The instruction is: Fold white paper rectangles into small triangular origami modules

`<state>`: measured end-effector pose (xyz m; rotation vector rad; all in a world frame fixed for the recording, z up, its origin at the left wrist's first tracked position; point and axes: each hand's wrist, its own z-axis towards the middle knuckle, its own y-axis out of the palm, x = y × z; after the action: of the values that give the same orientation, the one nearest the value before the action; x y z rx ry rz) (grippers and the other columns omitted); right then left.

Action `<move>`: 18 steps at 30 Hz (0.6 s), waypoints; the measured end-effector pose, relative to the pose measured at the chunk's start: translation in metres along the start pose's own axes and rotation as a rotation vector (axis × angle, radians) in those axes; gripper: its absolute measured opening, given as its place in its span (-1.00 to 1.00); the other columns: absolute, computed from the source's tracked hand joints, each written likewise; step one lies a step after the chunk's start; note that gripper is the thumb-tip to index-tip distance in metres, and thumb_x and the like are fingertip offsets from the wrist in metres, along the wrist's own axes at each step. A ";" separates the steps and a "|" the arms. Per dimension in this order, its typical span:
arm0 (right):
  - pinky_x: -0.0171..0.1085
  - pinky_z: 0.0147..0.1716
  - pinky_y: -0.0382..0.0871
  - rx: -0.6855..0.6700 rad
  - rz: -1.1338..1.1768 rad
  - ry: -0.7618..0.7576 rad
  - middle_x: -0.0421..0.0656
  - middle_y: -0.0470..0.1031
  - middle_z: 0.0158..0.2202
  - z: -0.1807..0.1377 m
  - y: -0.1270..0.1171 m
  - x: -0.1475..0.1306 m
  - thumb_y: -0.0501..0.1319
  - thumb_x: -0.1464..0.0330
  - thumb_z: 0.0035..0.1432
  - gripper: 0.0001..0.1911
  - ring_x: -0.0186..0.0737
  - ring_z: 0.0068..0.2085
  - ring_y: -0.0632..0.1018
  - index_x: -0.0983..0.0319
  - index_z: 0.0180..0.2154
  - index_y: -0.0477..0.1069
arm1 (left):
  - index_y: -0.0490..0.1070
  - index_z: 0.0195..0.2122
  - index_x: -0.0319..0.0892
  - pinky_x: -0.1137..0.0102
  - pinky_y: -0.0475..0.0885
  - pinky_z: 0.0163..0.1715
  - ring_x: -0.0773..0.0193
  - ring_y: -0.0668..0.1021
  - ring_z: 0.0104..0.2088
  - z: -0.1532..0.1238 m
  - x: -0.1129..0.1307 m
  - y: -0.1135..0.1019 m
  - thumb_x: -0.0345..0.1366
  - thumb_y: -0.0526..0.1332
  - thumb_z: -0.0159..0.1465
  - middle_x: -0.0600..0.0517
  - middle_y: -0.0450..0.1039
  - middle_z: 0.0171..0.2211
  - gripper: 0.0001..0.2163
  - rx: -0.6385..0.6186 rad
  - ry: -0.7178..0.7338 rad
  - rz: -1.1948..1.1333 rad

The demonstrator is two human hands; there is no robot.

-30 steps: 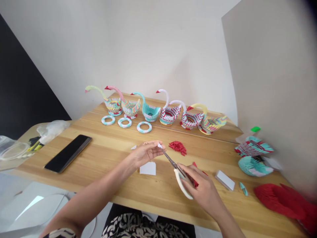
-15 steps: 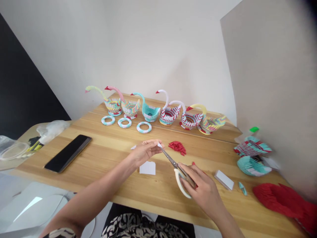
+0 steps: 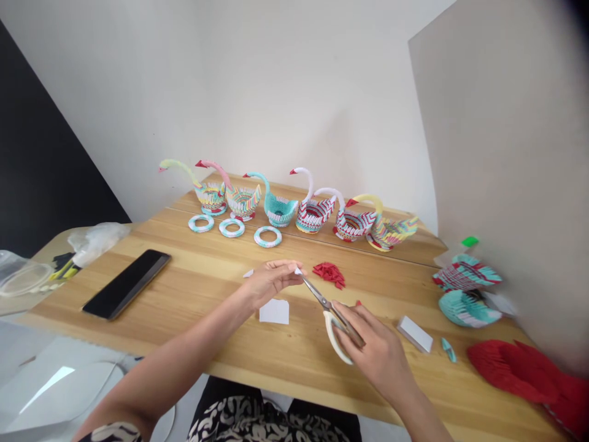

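Between the thumb and fingers of my left hand (image 3: 274, 280) is a small piece of white paper (image 3: 298, 271). My right hand (image 3: 375, 341) grips a pair of scissors (image 3: 324, 302) with white handles, its blades pointing up-left so the tips meet or nearly meet that paper. Below my left hand a larger white paper sheet (image 3: 274, 312) lies flat on the wooden table (image 3: 211, 331). Another white scrap (image 3: 248, 273) pokes out left of the hand. A heap of folded red paper pieces (image 3: 329, 274) lies just beyond the scissors.
Several folded-paper swans (image 3: 279, 209) line the back, with three paper rings (image 3: 267, 237) before them. A phone (image 3: 127, 285) lies at left. To the right are a stack of white paper (image 3: 415, 334), teal paper bodies (image 3: 467, 308) and a large red paper piece (image 3: 510, 371).
The scissors' tips have shifted very slightly right and down, along with the small paper. Both hands otherwise keep nearly the same pose.
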<state>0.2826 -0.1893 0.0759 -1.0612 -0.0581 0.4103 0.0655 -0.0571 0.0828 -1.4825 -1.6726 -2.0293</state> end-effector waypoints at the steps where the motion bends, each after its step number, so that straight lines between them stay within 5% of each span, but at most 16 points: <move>1: -0.24 -0.19 0.46 0.023 -0.034 0.005 -0.06 0.54 -0.13 -0.001 0.001 -0.001 0.13 0.36 0.23 -0.64 -0.12 -0.15 0.57 0.16 0.07 0.39 | 0.55 -0.37 -0.30 0.28 0.40 -0.07 0.21 0.59 -0.27 0.000 0.000 0.001 -0.33 0.43 0.00 -0.08 0.60 -0.36 -0.81 0.012 0.015 0.033; 6: -0.18 -0.14 0.45 0.007 0.022 0.110 -0.05 0.55 -0.13 0.003 0.003 -0.011 0.14 0.36 0.20 -0.64 -0.10 -0.17 0.58 0.16 0.04 0.43 | 0.56 -0.38 -0.28 0.24 0.37 -0.03 0.21 0.58 -0.27 0.001 -0.002 0.003 -0.34 0.43 -0.01 -0.05 0.60 -0.37 -0.82 0.083 0.080 0.115; 13: -0.23 -0.24 0.49 -0.330 0.674 0.490 -0.08 0.57 -0.11 0.019 -0.004 -0.014 0.15 0.23 0.18 -0.59 -0.13 -0.20 0.59 0.16 0.05 0.43 | 0.56 -0.38 -0.32 0.20 0.35 -0.02 0.20 0.59 -0.30 0.003 -0.005 0.000 -0.36 0.46 -0.06 -0.09 0.59 -0.37 -0.78 0.076 0.048 0.047; 18: -0.22 -0.30 0.49 -0.376 0.886 0.587 -0.06 0.58 -0.19 0.020 -0.010 -0.011 0.20 0.11 0.12 -0.51 -0.14 -0.27 0.58 0.20 0.04 0.45 | 0.54 -0.36 -0.31 0.26 0.39 -0.07 0.23 0.60 -0.31 0.006 -0.007 -0.005 -0.35 0.45 -0.03 -0.08 0.59 -0.37 -0.77 0.056 0.004 -0.012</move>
<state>0.2707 -0.1804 0.0963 -1.5163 0.9180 0.8839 0.0690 -0.0538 0.0739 -1.4527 -1.7261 -1.9724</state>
